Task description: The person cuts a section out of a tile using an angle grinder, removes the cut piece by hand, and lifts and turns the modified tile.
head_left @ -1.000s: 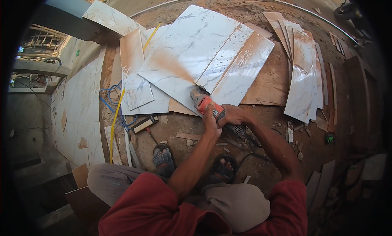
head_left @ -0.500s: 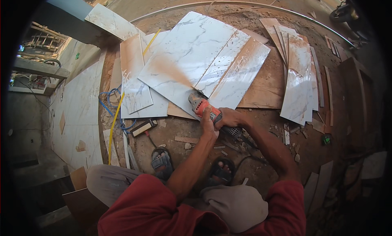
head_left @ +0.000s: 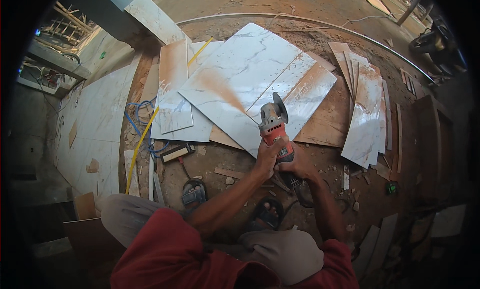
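Observation:
Both hands are closed on a red and grey angle grinder [head_left: 275,131]. My left hand [head_left: 268,158] wraps its body from the left, thumb on top. My right hand [head_left: 298,164] grips it further back from the right. The dark cutting disc [head_left: 280,108] is tilted up on edge, above the large white marble-patterned tile [head_left: 240,54] and apart from its surface. A straight cut line [head_left: 280,83] runs across the tile to its near edge, with reddish dust [head_left: 216,87] fanned out left of it. The grinder's cord is partly hidden below my right hand.
More cut tiles lie stacked left [head_left: 175,99] and right [head_left: 362,109]. A yellow strip [head_left: 145,134], tangled blue cord [head_left: 132,119] and a black-and-white block-like tool [head_left: 177,153] sit at left. Rubble lies around my sandals [head_left: 194,193]. A motorbike wheel [head_left: 422,45] stands far right.
The grinder has lifted off the tile's near edge and moved right, its disc turning upward. The dust spray has thinned. My right forearm has swung inward, and the view has shifted slightly.

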### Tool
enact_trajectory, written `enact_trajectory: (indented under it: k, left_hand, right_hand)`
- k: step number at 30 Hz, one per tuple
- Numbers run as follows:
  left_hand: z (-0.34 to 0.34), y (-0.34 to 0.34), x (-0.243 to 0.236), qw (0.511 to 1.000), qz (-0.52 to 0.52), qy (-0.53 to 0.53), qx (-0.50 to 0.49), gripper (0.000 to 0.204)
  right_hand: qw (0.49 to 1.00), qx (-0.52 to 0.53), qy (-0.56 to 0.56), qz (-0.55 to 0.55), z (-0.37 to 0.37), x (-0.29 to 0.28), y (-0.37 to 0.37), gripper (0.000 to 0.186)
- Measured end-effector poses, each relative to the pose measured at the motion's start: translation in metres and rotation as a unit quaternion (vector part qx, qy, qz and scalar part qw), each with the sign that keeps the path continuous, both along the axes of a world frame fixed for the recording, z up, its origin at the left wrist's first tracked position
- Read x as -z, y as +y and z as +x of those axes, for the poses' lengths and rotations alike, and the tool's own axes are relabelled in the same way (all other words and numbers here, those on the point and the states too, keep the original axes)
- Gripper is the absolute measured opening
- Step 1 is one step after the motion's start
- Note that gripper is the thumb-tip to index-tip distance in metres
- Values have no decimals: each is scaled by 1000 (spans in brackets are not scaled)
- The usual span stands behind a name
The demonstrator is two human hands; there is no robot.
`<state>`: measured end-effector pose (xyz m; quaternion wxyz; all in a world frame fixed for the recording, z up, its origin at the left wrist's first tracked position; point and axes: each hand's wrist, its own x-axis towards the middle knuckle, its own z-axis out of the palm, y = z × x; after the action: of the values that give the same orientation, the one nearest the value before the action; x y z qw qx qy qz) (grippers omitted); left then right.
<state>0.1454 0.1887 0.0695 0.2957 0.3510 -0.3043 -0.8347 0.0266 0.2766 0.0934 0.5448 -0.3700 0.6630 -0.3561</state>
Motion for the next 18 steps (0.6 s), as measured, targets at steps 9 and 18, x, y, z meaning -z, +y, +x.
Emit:
enact_trajectory:
  k: [9, 18]
  left_hand:
    - [94, -209, -14, 507, -444, -462, 576, 67]
    - [192, -372, 48, 631, -495, -569, 182, 56]
  right_hand:
    - [940, 313, -74, -115, -28, -1, 109, 72]
    - [886, 431, -111, -128, -19, -5, 161, 54]
